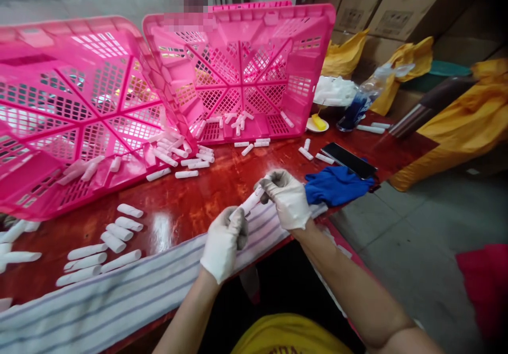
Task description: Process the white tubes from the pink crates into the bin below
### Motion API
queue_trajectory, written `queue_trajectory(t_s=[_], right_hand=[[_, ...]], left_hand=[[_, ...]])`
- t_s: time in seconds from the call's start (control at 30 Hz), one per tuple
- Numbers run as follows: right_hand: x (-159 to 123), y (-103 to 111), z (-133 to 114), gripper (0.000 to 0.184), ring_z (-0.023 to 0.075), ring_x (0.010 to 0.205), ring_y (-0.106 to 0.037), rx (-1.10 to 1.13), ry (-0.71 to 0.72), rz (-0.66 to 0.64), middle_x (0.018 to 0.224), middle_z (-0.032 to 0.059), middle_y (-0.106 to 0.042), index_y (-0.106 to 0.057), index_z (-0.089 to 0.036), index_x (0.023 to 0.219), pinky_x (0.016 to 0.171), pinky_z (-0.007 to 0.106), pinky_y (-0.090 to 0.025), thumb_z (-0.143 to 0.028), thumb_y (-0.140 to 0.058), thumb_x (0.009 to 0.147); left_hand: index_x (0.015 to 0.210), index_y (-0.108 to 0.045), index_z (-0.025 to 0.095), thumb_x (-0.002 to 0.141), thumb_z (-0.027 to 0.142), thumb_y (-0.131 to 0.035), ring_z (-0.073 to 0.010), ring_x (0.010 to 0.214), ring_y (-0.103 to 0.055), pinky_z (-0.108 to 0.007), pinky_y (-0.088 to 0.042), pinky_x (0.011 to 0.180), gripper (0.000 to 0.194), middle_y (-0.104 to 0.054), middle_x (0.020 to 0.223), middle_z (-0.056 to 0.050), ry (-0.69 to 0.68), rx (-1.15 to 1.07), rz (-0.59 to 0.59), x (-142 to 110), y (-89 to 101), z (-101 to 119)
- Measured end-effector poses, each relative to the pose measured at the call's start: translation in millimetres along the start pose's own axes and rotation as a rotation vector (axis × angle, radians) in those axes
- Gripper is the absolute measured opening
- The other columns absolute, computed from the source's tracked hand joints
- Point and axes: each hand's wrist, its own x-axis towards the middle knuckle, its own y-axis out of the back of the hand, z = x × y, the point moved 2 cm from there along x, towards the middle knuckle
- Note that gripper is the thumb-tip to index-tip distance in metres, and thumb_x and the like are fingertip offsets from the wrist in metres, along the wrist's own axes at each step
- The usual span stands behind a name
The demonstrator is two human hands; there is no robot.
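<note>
Between my two gloved hands is a short white tube (251, 200) with small dark marks, held at a slant above the striped towel. My left hand (227, 240) has its fingers closed on the lower end. The upper end is pinched by my right hand (286, 195), its thumb and fingertips bent around it. Both white gloves are greyed at the fingertips. Similar white tubes (120, 232) lie in a loose group on the red table (222, 184) to the left. More tubes are scattered by the crates.
Two pink crates (243, 85) (101, 116) lie tipped on their sides with tubes in them. A striped towel (159, 285) runs along the front edge. At right are a blue cloth (337, 185), a phone (349, 160), a bottle (353, 109), yellow bags (468, 132) and cardboard boxes (413, 5).
</note>
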Motion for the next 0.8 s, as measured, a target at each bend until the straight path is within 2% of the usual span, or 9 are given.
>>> queue_trajectory(t_s=[0.17, 0.23, 0.3, 0.37, 0.43, 0.57, 0.6, 0.67, 0.8], right_hand=[[-0.9, 0.2, -16.7, 0.036, 0.0064, 0.046, -0.040, -0.151, -0.025, -0.112, 0.054, -0.0054, -0.046, -0.053, -0.017, 0.070, 0.043, 0.021, -0.033, -0.051, -0.066, 0.067], [1.2, 4.2, -22.6, 0.030, 0.0059, 0.046, -0.036, -0.232, -0.002, -0.139, 0.052, -0.0060, -0.043, -0.055, -0.016, 0.071, 0.043, 0.020, -0.029, -0.046, -0.063, 0.072], [3.2, 6.7, -26.4, 0.025, 0.0054, 0.046, -0.035, -0.298, 0.032, -0.168, 0.051, -0.0066, -0.042, -0.055, -0.016, 0.070, 0.044, 0.020, -0.028, -0.040, -0.063, 0.073], [3.4, 5.5, -27.2, 0.024, 0.0053, 0.047, -0.035, -0.333, 0.038, -0.229, 0.052, -0.0066, -0.043, -0.055, -0.016, 0.069, 0.046, 0.020, -0.028, -0.038, -0.064, 0.072], [1.6, 1.6, -25.5, 0.023, 0.0054, 0.048, -0.034, -0.339, 0.019, -0.278, 0.052, -0.0066, -0.043, -0.054, -0.016, 0.067, 0.048, 0.021, -0.029, -0.037, -0.063, 0.073], [-5.9, -5.3, -19.9, 0.023, 0.0055, 0.049, -0.032, -0.287, -0.024, -0.257, 0.053, -0.0066, -0.041, -0.054, -0.015, 0.067, 0.050, 0.021, -0.030, -0.035, -0.061, 0.076], [-8.1, -6.0, -18.6, 0.023, 0.0058, 0.050, -0.033, -0.267, -0.029, -0.249, 0.054, -0.0064, -0.041, -0.054, -0.015, 0.068, 0.051, 0.021, -0.031, -0.036, -0.060, 0.076], [-12.4, -6.9, -15.8, 0.023, 0.0073, 0.054, -0.036, -0.245, -0.029, -0.274, 0.059, -0.0049, -0.044, -0.054, -0.016, 0.069, 0.053, 0.022, -0.033, -0.037, -0.059, 0.078], [-20.8, -5.3, -11.9, 0.017, 0.0133, 0.068, -0.049, -0.282, 0.019, -0.378, 0.073, -0.0001, -0.051, -0.054, -0.020, 0.070, 0.064, 0.026, -0.041, -0.033, -0.054, 0.081]], left_hand=[[0.092, -0.058, 0.017, 0.085, 0.051, -0.047, -0.0096, 0.057, -0.045, -0.021, -0.035, 0.053, 0.037, -0.053, 0.067, 0.001, -0.161, 0.472, 0.175, -6.7, 1.2, 5.6], [0.092, -0.057, 0.017, 0.084, 0.050, -0.050, -0.0098, 0.060, -0.046, -0.021, -0.035, 0.056, 0.035, -0.052, 0.069, 0.001, -0.205, 0.480, 0.232, -7.4, 3.5, 8.9], [0.087, -0.054, 0.017, 0.083, 0.054, -0.049, -0.0075, 0.051, -0.036, -0.020, -0.030, 0.048, 0.038, -0.042, 0.060, 0.004, -0.118, 0.296, 0.099, -5.7, 3.9, 9.3], [0.081, -0.049, 0.017, 0.084, 0.060, -0.041, -0.0056, 0.043, -0.020, -0.019, -0.020, 0.040, 0.044, -0.028, 0.055, 0.007, 0.059, 0.063, -0.165, -4.5, 0.9, 7.8], [0.079, -0.048, 0.017, 0.084, 0.061, -0.038, -0.0053, 0.043, -0.016, -0.019, -0.017, 0.039, 0.045, -0.025, 0.056, 0.007, 0.111, 0.030, -0.245, -4.7, -0.5, 7.9], [0.090, -0.057, 0.018, 0.084, 0.049, -0.050, -0.0088, 0.058, -0.042, -0.022, -0.034, 0.057, 0.033, -0.048, 0.068, 0.001, -0.238, 0.550, 0.201, -7.1, 3.3, 14.3], [0.092, -0.058, 0.018, 0.084, 0.047, -0.051, -0.0098, 0.063, -0.046, -0.022, -0.036, 0.062, 0.031, -0.051, 0.073, 0.000, -0.286, 0.628, 0.252, -7.9, 2.8, 15.2], [0.090, -0.057, 0.018, 0.085, 0.048, -0.049, -0.0092, 0.061, -0.045, -0.022, -0.036, 0.061, 0.031, -0.051, 0.072, 0.000, -0.251, 0.569, 0.207, -7.9, 0.4, 14.6], [0.079, -0.047, 0.017, 0.085, 0.056, -0.042, -0.0046, 0.041, -0.022, -0.018, -0.019, 0.040, 0.040, -0.029, 0.053, 0.008, 0.041, 0.066, -0.083, -8.9, -10.0, 13.8]])
